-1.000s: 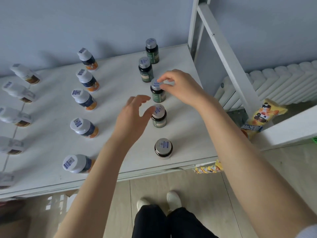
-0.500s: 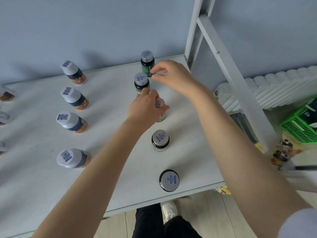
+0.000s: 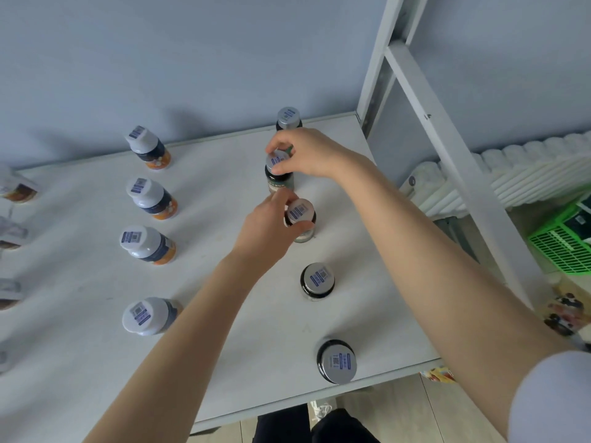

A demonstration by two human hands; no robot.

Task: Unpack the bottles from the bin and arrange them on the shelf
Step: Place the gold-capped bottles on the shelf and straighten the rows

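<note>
Five dark bottles with silver caps stood upright in one column down the right side of the white shelf (image 3: 80, 273), back to front. Right hand (image 3: 308, 153) pinched the cap of the second bottle (image 3: 279, 180) between thumb and fingertips, its base on the shelf. Left hand (image 3: 267, 230) gripped the third bottle (image 3: 300, 215) round cap and neck, thumb on the near side. The hand partly hid that bottle's base, which looked to be down on the shelf. Those two bottles stood just beside each other; the hands were near but apart.

Rearmost bottle (image 3: 288, 117) stood behind the right hand, close to the wall, body mostly hidden. Fourth bottle (image 3: 318, 279) and front bottle (image 3: 338, 362) stood free, the front one near the shelf edge.

Four bottles with orange labels made a second column well to the left: back white-capped bottle (image 3: 148, 148), second white-capped bottle (image 3: 152, 198), third white-capped bottle (image 3: 147, 244), front white-capped bottle (image 3: 147, 316). More bottles showed at the far left edge, blurred, count unclear.

Green bin (image 3: 559, 251) sat low on the right beyond the shelf's grey frame (image 3: 447, 161), dark items inside, couldn't tell what. White radiator (image 3: 518, 167) ran along the wall behind the frame. Colourful packet (image 3: 564, 314) lay below the bin, blurred.
</note>
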